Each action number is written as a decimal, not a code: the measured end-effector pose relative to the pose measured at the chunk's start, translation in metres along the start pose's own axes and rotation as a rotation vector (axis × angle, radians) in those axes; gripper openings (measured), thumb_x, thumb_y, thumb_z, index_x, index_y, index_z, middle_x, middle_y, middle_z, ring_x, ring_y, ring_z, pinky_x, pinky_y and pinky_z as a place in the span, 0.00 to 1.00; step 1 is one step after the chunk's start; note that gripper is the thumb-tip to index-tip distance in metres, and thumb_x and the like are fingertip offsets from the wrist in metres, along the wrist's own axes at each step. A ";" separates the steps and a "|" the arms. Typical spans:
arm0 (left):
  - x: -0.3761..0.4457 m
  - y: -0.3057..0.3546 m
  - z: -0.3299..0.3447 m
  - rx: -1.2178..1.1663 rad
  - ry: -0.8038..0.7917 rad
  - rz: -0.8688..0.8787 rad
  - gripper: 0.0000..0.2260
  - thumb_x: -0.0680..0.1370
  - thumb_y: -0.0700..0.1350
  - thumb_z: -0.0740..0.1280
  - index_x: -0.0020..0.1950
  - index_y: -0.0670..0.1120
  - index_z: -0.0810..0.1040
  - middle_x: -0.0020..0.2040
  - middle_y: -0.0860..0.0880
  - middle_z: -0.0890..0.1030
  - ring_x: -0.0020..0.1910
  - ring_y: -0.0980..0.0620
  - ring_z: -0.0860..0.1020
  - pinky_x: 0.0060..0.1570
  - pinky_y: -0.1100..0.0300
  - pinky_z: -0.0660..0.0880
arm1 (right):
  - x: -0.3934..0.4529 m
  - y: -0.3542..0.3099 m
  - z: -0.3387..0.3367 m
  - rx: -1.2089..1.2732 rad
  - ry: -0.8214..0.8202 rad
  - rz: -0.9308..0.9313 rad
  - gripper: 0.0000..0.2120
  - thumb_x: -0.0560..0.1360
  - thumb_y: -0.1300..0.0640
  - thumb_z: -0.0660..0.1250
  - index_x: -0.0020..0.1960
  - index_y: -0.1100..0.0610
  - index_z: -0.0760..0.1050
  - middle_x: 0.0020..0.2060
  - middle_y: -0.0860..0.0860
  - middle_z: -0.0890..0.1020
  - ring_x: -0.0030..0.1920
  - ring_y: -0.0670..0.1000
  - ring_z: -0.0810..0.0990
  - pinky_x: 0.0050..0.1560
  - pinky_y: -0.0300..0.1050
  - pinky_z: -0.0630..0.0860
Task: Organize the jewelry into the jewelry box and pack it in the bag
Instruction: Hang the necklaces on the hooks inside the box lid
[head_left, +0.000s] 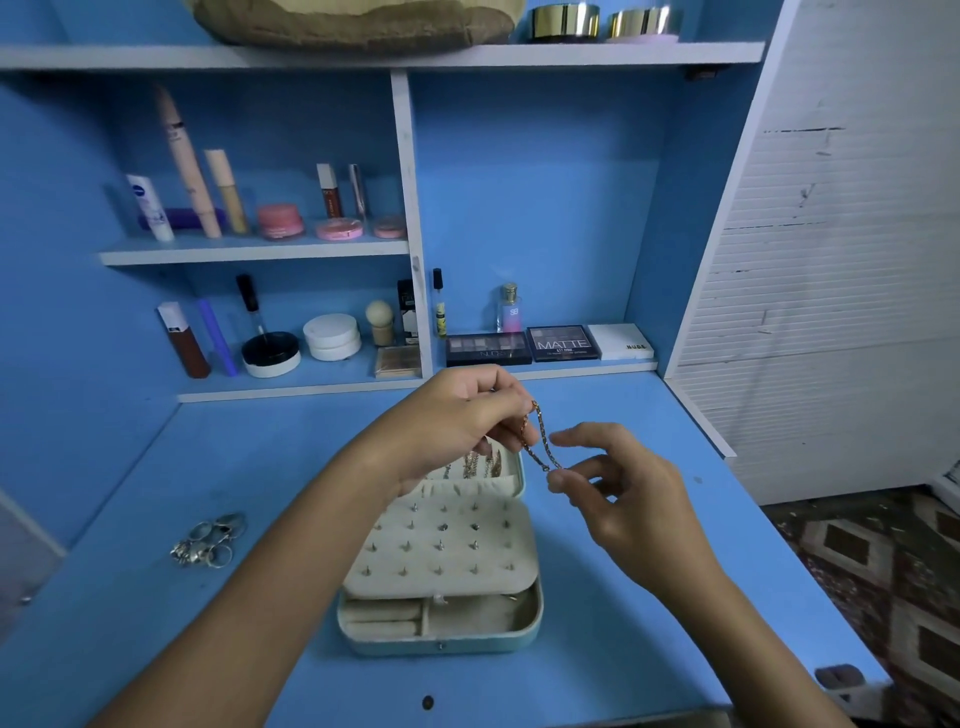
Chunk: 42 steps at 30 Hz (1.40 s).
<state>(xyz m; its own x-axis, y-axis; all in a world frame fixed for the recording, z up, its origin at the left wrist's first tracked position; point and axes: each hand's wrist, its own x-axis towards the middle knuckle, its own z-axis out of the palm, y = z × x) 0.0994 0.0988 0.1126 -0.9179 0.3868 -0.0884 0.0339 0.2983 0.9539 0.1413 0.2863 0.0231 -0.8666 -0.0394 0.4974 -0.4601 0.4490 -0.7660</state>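
Left hand (457, 415) pinches top end of gold link chain bracelet (537, 441); right hand (618, 488) pinches its lower end. Bracelet hangs above open pale-blue jewelry box (441, 631) on blue tabletop (623, 623). Advice: keep chain taut, lower into lid pocket beside hung chains, avoid stud panel snagging. Silver rings (210, 540) wait left.
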 end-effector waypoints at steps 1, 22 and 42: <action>0.000 0.000 -0.001 -0.002 0.005 0.000 0.06 0.81 0.41 0.63 0.46 0.45 0.77 0.40 0.49 0.85 0.36 0.57 0.80 0.38 0.63 0.70 | 0.001 0.000 0.000 -0.037 0.003 -0.045 0.19 0.74 0.65 0.73 0.51 0.42 0.75 0.47 0.39 0.83 0.40 0.45 0.85 0.41 0.37 0.78; -0.008 -0.032 -0.037 0.194 -0.022 0.026 0.16 0.83 0.39 0.59 0.48 0.53 0.84 0.40 0.54 0.77 0.41 0.58 0.74 0.41 0.64 0.73 | 0.018 0.010 -0.006 -0.296 -0.224 -0.133 0.05 0.77 0.59 0.71 0.44 0.50 0.81 0.46 0.43 0.80 0.45 0.43 0.79 0.42 0.30 0.73; -0.010 -0.063 -0.031 0.450 0.061 0.201 0.04 0.75 0.54 0.72 0.44 0.56 0.84 0.45 0.53 0.79 0.40 0.57 0.76 0.45 0.59 0.73 | 0.054 -0.043 0.005 -0.080 -0.266 0.051 0.03 0.78 0.52 0.70 0.46 0.49 0.82 0.43 0.42 0.83 0.47 0.41 0.80 0.42 0.34 0.76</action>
<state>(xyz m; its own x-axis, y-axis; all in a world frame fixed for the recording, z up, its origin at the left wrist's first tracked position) 0.0940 0.0496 0.0621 -0.8968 0.4273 0.1147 0.3677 0.5756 0.7304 0.1134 0.2606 0.0812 -0.9135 -0.2430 0.3262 -0.4066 0.5248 -0.7478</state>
